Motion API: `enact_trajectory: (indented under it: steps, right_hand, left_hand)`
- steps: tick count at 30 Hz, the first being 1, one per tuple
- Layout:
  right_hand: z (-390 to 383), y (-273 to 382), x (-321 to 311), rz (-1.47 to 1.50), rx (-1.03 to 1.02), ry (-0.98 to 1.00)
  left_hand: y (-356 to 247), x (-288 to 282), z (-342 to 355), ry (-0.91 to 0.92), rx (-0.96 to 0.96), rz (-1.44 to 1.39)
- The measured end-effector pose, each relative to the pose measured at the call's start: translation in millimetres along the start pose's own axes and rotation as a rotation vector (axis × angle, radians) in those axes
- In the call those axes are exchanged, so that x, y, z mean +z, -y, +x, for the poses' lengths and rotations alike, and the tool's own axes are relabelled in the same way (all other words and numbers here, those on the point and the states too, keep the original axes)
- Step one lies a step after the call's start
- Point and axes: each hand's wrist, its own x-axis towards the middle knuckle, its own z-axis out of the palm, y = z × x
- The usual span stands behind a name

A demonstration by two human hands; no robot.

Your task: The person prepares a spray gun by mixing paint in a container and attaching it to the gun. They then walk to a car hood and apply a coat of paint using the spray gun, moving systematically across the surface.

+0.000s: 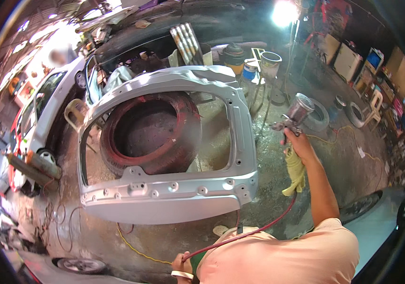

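Observation:
My right hand [299, 142] is closed round a paint spray gun [300, 110] with a metal cup on top, held to the right of a silver-grey car tailgate frame [246, 142]. A yellow-green cloth [295, 175] hangs below that hand, around the gun's lower end. From there a red air hose [259, 230] runs across my body to my left hand [180, 263], whose fingers are wrapped round it near the lower edge. The tailgate's window opening shows a large red-stained tire [188, 128] beneath it. Whether the tailgate rests on the tire cannot be seen fully.
Buckets [270, 64] stand behind the tailgate at the far side. Loose tires [317, 116] and a plastic chair [375, 105] are at right. A white car [51, 102] and gas cylinders [41, 163] stand left. A yellow cord [138, 253] and other lines lie across the floor.

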Motion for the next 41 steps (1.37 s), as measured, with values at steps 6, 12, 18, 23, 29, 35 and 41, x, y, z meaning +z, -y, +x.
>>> enact_trajectory:
  steps: [6,12,18,23,29,35,41]
  right_hand:
    - [-72,-28,30,-0.073,0.088,-0.315]
    - [-168,-23,122,-0.086,0.181,-0.526]
    - [-226,-18,173,-0.095,0.266,-0.584]
    - [-220,-36,181,-0.200,0.341,-0.511]
    - [-183,-84,170,-0.475,0.407,-0.434]
    - [-148,-95,187,-0.999,0.471,-0.387]
    - [-148,-90,242,-1.115,0.343,-0.334]
  left_hand:
    - [70,-54,114,0.389,0.139,0.032]
    - [169,-125,229,0.722,0.358,0.161]
    - [198,-195,286,1.105,0.328,0.042]
    - [220,-204,319,1.326,0.297,0.026]
    - [167,-257,306,1.369,0.184,0.022]
    - [159,-290,291,1.329,0.247,0.063]
    - [173,-321,308,1.292,0.202,0.161]
